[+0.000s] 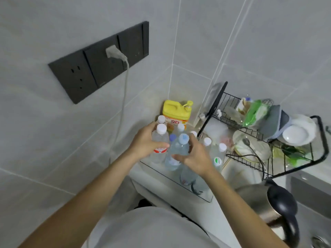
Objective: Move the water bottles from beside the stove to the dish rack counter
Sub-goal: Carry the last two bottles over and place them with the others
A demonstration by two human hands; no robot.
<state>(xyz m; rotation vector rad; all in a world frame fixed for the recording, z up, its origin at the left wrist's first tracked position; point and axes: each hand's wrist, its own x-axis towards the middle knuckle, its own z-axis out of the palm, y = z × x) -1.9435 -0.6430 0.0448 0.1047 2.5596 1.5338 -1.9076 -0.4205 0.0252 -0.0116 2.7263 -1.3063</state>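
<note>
1. Grey tiled walls corner a white tabletop point(180, 189) beside the dish rack point(268, 140).
2. Your left hand point(145, 142) grips a red-labelled bottle point(160, 140); your right hand point(194, 156) grips a blue-capped bottle point(180, 144), among the other bottles there.
3. They probably feel heavy and slick; hold mid-body.
4. Bottle bases are hidden.

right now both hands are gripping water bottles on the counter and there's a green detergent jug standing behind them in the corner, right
Not quite: the detergent jug is yellow, not green, as the head view shows. The rest holds: the left hand and right hand each grip water bottles on the counter, with the jug behind them in the corner.
</note>
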